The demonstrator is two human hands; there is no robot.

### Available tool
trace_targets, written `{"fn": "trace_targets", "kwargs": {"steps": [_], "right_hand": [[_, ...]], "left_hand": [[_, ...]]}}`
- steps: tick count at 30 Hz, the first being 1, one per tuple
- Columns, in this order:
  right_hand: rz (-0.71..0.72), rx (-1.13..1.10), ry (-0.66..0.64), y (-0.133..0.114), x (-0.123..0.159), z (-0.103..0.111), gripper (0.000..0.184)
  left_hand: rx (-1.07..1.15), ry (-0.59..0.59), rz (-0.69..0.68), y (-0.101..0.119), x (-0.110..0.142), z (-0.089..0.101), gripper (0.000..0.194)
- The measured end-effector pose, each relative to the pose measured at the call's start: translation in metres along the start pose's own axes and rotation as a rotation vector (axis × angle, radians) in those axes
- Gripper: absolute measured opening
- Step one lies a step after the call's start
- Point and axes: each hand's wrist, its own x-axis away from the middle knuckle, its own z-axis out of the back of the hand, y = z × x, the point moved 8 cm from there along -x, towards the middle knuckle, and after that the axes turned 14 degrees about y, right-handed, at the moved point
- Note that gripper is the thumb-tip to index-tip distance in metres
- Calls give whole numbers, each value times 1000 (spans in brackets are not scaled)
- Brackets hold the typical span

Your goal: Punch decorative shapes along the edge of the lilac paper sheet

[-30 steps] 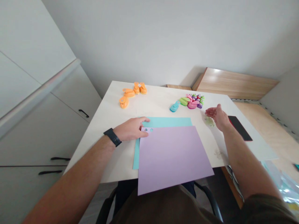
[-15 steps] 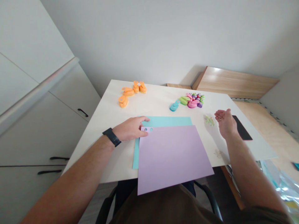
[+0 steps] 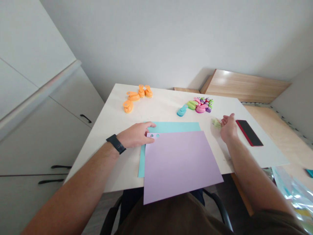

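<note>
A sheet of purple paper (image 3: 181,163) lies over a light blue sheet (image 3: 176,126), its near edge jutting past the table's front. Two small cut-outs, one heart-like and one round, show at its upper left corner. My left hand (image 3: 138,134) pinches that corner, thumb on top and other fingers partly hidden behind. To the right, my right hand (image 3: 228,127) is held over the table with fingers extended and nothing visible in it. Just left of its fingertips sits a small pile of pale green paper bits (image 3: 216,123), partly covered by the hand.
Several orange craft punches (image 3: 133,96) stand at the back left of the white table (image 3: 161,106). A blue punch (image 3: 182,110), a green punch (image 3: 192,104), pink punches (image 3: 201,108) and small purple-and-green figures (image 3: 207,102) cluster at the back right. A black, red-edged notebook (image 3: 249,133) lies far right.
My right hand has moved left toward the pile of bits, uncovering more of the black notebook. The left hand keeps its hold on the purple paper's corner.
</note>
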Motion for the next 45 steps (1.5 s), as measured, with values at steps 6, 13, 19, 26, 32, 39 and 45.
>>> {"fn": "trace_targets", "kwargs": {"steps": [6, 13, 19, 26, 32, 39, 45], "right_hand": [[-15, -12, 171, -4, -6, 5, 54], [-62, -104, 171, -13, 3, 25, 48], [-113, -97, 217, -8, 21, 40, 51], [-123, -165, 183, -10, 30, 27, 46], [-47, -192, 186, -24, 27, 29, 43], [-91, -154, -113, -28, 47, 13, 56], [-7, -50, -192, -25, 48, -1, 59]], "left_hand": [[17, -5, 2, -2, -1, -1, 73], [14, 2, 0, -2, 0, -1, 71], [-1, -8, -4, 0, 0, -1, 71], [0, -12, -2, 0, -1, -1, 72], [9, -7, -5, -1, 0, -1, 71], [7, -10, 3, -3, -1, -3, 72], [16, -9, -3, -3, -1, -3, 72]]}}
